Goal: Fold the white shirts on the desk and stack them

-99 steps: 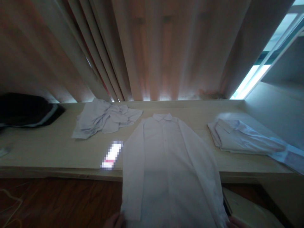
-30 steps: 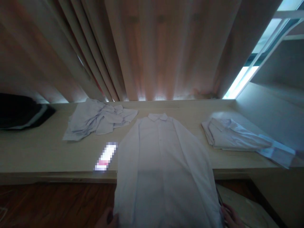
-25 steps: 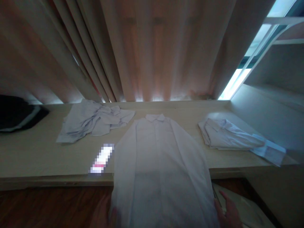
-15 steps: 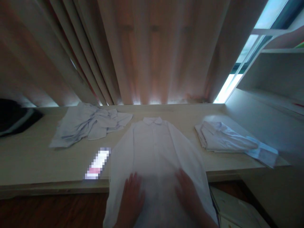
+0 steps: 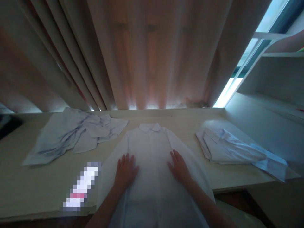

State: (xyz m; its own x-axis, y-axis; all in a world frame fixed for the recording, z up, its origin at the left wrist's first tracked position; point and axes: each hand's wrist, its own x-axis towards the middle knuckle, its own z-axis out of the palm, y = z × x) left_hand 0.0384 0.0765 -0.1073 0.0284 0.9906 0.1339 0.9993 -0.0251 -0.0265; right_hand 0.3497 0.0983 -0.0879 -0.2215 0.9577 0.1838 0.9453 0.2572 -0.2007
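A white collared shirt [image 5: 149, 177] lies spread front side up, its collar toward the curtain and its lower part running out of the bottom of the view. My left hand [image 5: 125, 171] rests flat on the left of the shirt's chest, fingers spread. On the other side of the front, my right hand [image 5: 179, 167] lies palm down with its fingers stretched out. Neither hand grips the cloth. Both sleeves slope outward from the shoulders.
A crumpled heap of white clothes [image 5: 78, 136] lies at the back left of the desk [image 5: 28, 190]. Folded white clothes [image 5: 232, 148] sit at the right, beside the side panel. A pixelated bright object [image 5: 82, 186] is near the front edge. A brown curtain [image 5: 147, 57] hangs behind.
Both hands have slid up the shirt toward the collar and remain flat. The view has moved closer to the desk, so things there appear larger and lower.
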